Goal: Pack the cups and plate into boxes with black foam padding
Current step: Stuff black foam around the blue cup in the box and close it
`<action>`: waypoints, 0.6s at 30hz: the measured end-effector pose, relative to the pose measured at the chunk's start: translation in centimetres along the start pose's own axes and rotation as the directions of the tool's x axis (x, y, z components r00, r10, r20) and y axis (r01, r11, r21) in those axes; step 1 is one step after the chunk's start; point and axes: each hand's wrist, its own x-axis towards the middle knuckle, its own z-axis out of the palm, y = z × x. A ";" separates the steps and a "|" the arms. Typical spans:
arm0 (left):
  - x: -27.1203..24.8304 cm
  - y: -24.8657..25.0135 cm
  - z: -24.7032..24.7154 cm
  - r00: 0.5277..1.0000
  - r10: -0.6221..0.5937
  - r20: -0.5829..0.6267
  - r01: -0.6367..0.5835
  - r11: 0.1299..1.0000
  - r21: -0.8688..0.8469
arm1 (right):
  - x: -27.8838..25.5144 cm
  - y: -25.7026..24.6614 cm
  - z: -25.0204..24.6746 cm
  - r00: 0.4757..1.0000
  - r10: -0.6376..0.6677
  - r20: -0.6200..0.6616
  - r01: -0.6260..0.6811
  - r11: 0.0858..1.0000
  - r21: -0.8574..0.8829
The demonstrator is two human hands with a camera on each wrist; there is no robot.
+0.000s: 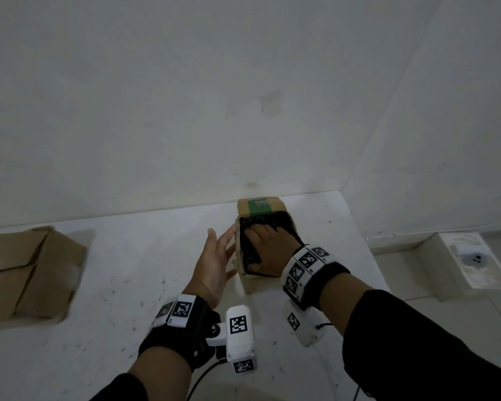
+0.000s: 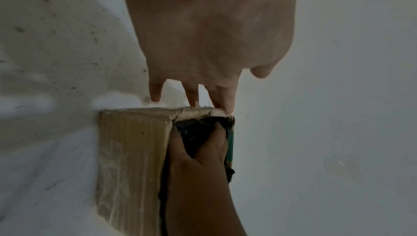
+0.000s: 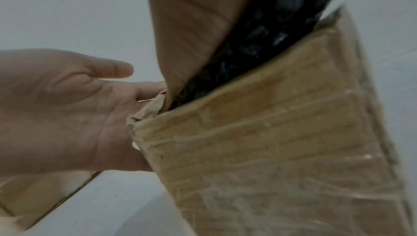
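A small cardboard box (image 1: 256,282) stands mid-table, its open top filled with black foam padding (image 1: 248,253). My right hand (image 1: 265,247) lies flat on the foam and presses it down, fingers spread. My left hand (image 1: 217,256) is open, with straight fingers against the box's left side. In the left wrist view the left fingertips (image 2: 192,103) touch the box (image 2: 133,150) at its frayed top edge, and the right hand (image 2: 198,159) covers the foam (image 2: 196,131). The right wrist view shows the left hand (image 3: 67,106) palm-on beside the box (image 3: 270,141). No cup or plate is in view.
A larger cardboard box (image 1: 32,273) with shut flaps sits at the table's left edge. The white table (image 1: 128,270) ends against the wall behind the small box. A white moulded tray (image 1: 472,261) lies on the floor to the right.
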 end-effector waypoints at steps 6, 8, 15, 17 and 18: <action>0.4 0.5 -0.3 1.000 -0.002 0.002 0.002 1.000 0.004 | -1.1 -0.3 -3.9 0.985 -0.068 0.161 0.071 0.997 -0.014; 0.4 0.5 -0.5 1.000 -0.004 0.029 0.004 0.999 -0.032 | -1.9 0.2 -5.5 0.976 -0.118 0.183 0.141 0.982 -0.123; -0.2 -0.7 -0.1 0.995 0.099 0.017 -0.100 0.986 0.135 | -2.6 0.8 -4.1 0.979 -0.140 0.148 0.178 0.941 -0.287; -0.3 -1.2 0.1 0.990 0.142 0.007 -0.141 0.974 0.176 | -2.6 0.9 -4.0 0.986 -0.129 0.103 0.153 0.949 -0.277; -0.4 -1.5 0.2 0.988 0.152 0.010 -0.151 0.972 0.180 | -2.5 1.0 -3.9 0.987 -0.124 0.102 0.147 0.952 -0.267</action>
